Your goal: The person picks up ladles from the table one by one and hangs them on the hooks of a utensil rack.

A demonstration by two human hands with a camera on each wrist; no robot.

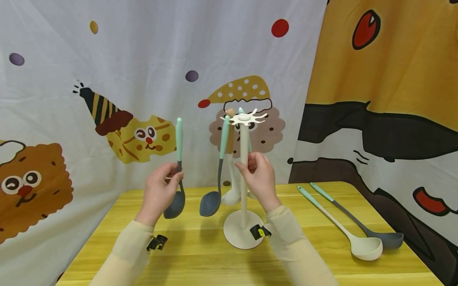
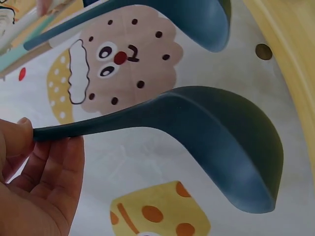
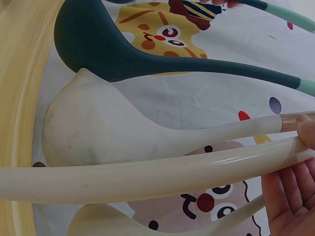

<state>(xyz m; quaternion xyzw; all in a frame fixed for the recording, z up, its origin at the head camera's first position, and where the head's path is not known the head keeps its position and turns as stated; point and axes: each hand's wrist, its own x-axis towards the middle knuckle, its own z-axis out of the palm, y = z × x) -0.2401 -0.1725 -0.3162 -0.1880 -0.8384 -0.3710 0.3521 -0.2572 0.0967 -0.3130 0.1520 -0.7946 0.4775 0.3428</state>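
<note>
Backdrop [image 1: 229,47], table [image 1: 186,262], stand [image 1: 244,202]: both grips occupied

From my remote post I am seeing the cartoon-printed backdrop spreading behind everything. The yellow wood-grain table is filling the lower part of my head view, with two pale sleeves [image 1: 127,254] showing at its near side. The white stand is standing upright on the table on a round base, bearing a ring of slotted arms at its top.

Among the ladles, a grey held ladle [image 1: 179,145] is pointing mint handle up and bowl down, in the air to the left of the stand. Near it, a second grey ladle [image 1: 223,145] is hanging on the stand. A wood-handled white ladle [image 3: 103,130] is hanging behind, and a mint-handled white ladle [image 3: 98,223] is partly hiding behind the pole [image 3: 123,184]. Toward the table's right side, a long white ladle [image 1: 365,246] and a dark ladle [image 1: 388,239] are lying next to each other.

The left hand [image 1: 159,194] is pinching the held ladle's grey stem between thumb and fingers, just below the mint handle. The right hand [image 1: 262,178] is grasping the pole, thumb on one side and fingers on the other.

Smallest, black devices [image 1: 156,242] are sitting on the sleeves near the wrists.
</note>
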